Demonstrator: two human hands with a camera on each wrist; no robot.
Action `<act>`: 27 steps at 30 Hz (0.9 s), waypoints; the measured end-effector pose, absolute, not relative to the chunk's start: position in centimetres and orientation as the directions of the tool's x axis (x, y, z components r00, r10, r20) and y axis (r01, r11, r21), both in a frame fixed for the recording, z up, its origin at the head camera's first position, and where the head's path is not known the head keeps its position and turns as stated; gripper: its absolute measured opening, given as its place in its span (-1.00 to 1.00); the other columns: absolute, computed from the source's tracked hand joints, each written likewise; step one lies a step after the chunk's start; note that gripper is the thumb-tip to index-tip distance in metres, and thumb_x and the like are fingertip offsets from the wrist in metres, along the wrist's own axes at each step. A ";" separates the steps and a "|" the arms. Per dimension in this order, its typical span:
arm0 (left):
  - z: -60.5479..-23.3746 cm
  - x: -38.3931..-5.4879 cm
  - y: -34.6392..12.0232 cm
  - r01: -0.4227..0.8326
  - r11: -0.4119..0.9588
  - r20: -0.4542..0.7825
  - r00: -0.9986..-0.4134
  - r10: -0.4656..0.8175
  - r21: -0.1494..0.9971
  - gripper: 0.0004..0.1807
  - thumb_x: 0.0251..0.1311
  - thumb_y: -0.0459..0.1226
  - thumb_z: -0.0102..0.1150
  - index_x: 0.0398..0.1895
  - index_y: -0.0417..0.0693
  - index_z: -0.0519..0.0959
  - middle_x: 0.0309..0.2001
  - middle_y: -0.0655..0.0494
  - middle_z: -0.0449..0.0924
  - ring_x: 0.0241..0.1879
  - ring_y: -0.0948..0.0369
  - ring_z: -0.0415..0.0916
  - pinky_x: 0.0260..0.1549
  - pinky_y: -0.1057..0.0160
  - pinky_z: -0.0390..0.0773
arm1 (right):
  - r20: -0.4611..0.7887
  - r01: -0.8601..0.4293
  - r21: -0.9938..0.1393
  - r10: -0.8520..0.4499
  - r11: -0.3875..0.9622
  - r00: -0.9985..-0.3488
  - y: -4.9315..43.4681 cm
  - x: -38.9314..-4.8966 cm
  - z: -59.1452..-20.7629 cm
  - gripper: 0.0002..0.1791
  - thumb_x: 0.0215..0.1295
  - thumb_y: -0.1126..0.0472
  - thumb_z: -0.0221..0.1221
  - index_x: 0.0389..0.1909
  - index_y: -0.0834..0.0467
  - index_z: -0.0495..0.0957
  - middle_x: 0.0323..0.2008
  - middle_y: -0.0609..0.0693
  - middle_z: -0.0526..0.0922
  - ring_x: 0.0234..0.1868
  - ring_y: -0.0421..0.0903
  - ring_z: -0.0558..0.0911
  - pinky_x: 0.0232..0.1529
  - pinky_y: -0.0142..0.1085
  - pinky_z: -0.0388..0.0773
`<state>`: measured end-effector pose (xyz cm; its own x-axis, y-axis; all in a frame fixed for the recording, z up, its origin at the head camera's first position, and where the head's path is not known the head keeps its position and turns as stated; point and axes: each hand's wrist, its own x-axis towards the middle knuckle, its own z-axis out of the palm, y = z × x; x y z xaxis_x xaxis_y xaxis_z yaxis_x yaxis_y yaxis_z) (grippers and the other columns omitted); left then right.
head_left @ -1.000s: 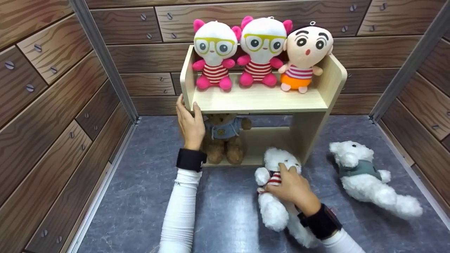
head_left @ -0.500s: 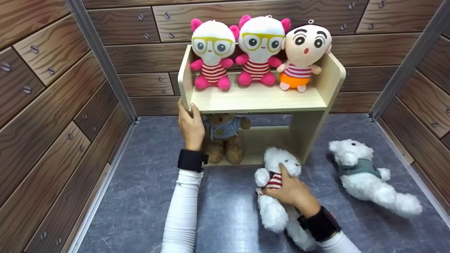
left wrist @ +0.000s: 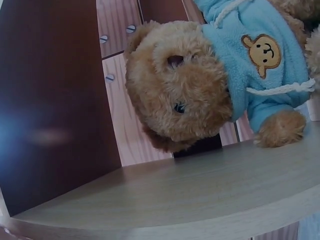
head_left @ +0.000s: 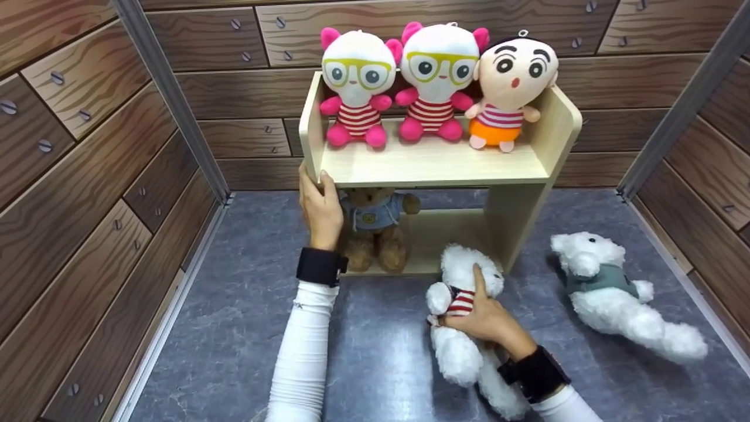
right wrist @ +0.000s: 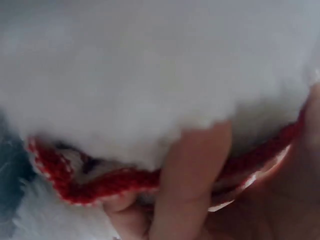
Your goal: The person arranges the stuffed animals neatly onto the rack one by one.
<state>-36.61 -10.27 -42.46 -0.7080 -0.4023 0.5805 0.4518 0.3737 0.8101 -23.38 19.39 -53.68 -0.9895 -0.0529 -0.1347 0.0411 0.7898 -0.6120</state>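
Note:
My left hand [head_left: 321,211] grips the left side panel of a small pale wooden shelf [head_left: 433,167], thumb at the front edge and fingers along the outer side. Behind that hand, a brown teddy bear [head_left: 375,234] in a blue hoodie sits in the lower compartment; the left wrist view shows the teddy bear [left wrist: 185,90] close up. My right hand [head_left: 489,316] holds a white teddy bear [head_left: 457,351] in a striped sweater round its middle, in front of the shelf. In the right wrist view, fingers [right wrist: 185,185] press into its fur beside a red knitted hem [right wrist: 110,185].
Two pink-and-white plush toys [head_left: 358,88] [head_left: 439,82] with yellow glasses and a boy doll [head_left: 512,88] in orange shorts sit on the top shelf. Another white plush [head_left: 609,293] in a green vest lies at the right. Wood-patterned walls [head_left: 117,205] enclose the grey floor [head_left: 234,328].
My left hand has settled slightly lower on the side panel, its fingers closer against it. My right hand shifts a little on the white teddy bear, which stays almost where it was.

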 end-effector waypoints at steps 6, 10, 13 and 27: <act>-42.6 -36.7 -10.4 0.454 0.381 0.586 -0.703 -0.402 0.806 -0.44 0.50 -0.21 -0.15 0.46 -0.31 0.21 0.32 -0.24 0.39 0.32 -0.03 0.38 0.31 0.07 0.34 | -0.097 0.023 -0.639 -0.051 0.769 -0.994 19.6 -23.7 -53.7 0.52 -0.19 -0.14 0.51 0.57 0.13 -0.41 -0.06 0.58 0.56 -0.05 0.30 0.64 0.05 0.11 0.53; -42.6 -36.8 -10.3 0.459 0.365 0.581 -0.709 -0.400 0.810 -0.44 0.50 -0.21 -0.14 0.46 -0.31 0.20 0.33 -0.25 0.38 0.32 -0.04 0.37 0.31 0.06 0.34 | -0.041 0.021 -0.631 -0.007 0.776 -0.999 19.3 -23.8 -53.2 0.56 -0.24 -0.06 0.51 0.58 0.04 -0.49 -0.13 0.49 0.61 -0.21 0.17 0.65 -0.14 0.03 0.59; -42.6 -36.8 -10.3 0.458 0.355 0.575 -0.716 -0.396 0.815 -0.43 0.50 -0.21 -0.14 0.46 -0.32 0.19 0.34 -0.26 0.36 0.33 -0.04 0.36 0.32 0.08 0.33 | 0.065 -0.022 -0.612 0.023 0.790 -0.998 18.9 -24.2 -52.7 0.56 -0.26 0.00 0.49 0.59 0.00 -0.49 -0.32 0.36 0.65 -0.38 0.11 0.63 -0.29 0.02 0.57; -42.6 -36.9 -10.3 0.464 0.349 0.575 -0.724 -0.381 0.814 -0.43 0.51 -0.21 -0.15 0.48 -0.31 0.16 0.34 -0.25 0.35 0.33 -0.04 0.35 0.32 0.07 0.33 | 0.587 -0.270 -0.594 0.178 0.758 -0.790 17.5 -30.0 -53.0 0.38 -0.19 0.09 0.57 0.54 0.05 -0.21 -0.54 0.36 0.54 -0.44 0.37 0.58 -0.27 0.19 0.54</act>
<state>-36.86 -10.35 -42.60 -0.7239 -0.3807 0.5754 0.4638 0.3488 0.8144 -30.04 17.51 -53.04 -0.7900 0.1781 0.5867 -0.2700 0.7580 -0.5937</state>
